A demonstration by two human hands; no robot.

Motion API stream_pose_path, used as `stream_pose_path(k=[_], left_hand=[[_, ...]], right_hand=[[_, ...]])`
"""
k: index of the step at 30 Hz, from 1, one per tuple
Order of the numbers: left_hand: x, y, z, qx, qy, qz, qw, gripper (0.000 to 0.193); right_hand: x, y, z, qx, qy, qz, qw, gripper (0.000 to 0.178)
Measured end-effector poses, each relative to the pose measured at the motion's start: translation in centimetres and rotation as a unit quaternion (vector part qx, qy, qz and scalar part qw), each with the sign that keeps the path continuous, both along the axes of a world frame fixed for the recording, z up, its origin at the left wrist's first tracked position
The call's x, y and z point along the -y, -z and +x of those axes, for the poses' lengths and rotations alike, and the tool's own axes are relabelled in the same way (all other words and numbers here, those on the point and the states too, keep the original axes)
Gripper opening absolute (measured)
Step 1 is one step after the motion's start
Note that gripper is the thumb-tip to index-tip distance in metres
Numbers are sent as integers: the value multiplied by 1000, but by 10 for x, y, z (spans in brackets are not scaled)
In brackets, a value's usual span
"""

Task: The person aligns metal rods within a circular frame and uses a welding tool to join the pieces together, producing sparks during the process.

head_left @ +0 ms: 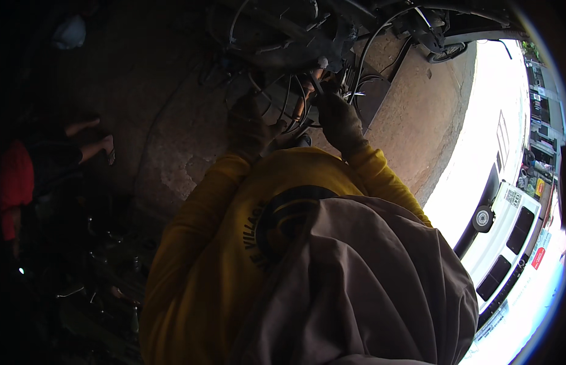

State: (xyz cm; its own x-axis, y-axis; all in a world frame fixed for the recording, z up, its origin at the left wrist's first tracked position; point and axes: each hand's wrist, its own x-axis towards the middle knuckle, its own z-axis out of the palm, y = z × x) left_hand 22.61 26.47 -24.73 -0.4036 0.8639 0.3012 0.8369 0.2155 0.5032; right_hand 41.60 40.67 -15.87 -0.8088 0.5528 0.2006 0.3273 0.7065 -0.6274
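My left hand [249,126], in what looks like a dark work glove, is in deep shade among black cables. Its fingers look closed, but what they hold is hidden. My right hand [342,120], gloved too, is closed around a dark narrow strip [317,84] that sticks out beyond the fingers. Between the hands hang loops of black cable [287,100]. Behind the loops shows an orange-brown, limb-like shape [301,104], too dim to name. Just beyond my hands is a dark mass of metal machine parts [295,45].
A dark flat panel [380,97] lies right of my right hand, with a wheel [447,53] farther off. A person in red [18,173] is at the left, near dim metal clutter [106,292]. Bright ground and a white van [500,243] are at the right.
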Motion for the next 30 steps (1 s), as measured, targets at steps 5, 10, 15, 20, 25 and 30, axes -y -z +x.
stream_pose_path(k=[5, 10, 15, 20, 25, 30], left_hand=[[-2, -10, 1, 34, -9, -26, 999, 108], [-2, -8, 0, 25, -9, -34, 999, 107], [0, -14, 2, 10, -5, -21, 1000, 107], [1, -11, 2, 30, -1, -26, 999, 111], [1, -9, 3, 19, -7, -43, 999, 113], [1, -8, 7, -10, -28, -61, 998, 114]], right_hand=[[-4, -6, 6, 40, 23, 101, 994, 33], [-15, -5, 2, 96, 49, -114, 988, 35], [-14, -11, 2, 127, 97, -225, 961, 39], [-14, -3, 4, 94, 71, -125, 985, 43], [-12, 1, 8, 107, 54, -21, 993, 40], [-17, -11, 1, 129, 65, -130, 981, 35]])
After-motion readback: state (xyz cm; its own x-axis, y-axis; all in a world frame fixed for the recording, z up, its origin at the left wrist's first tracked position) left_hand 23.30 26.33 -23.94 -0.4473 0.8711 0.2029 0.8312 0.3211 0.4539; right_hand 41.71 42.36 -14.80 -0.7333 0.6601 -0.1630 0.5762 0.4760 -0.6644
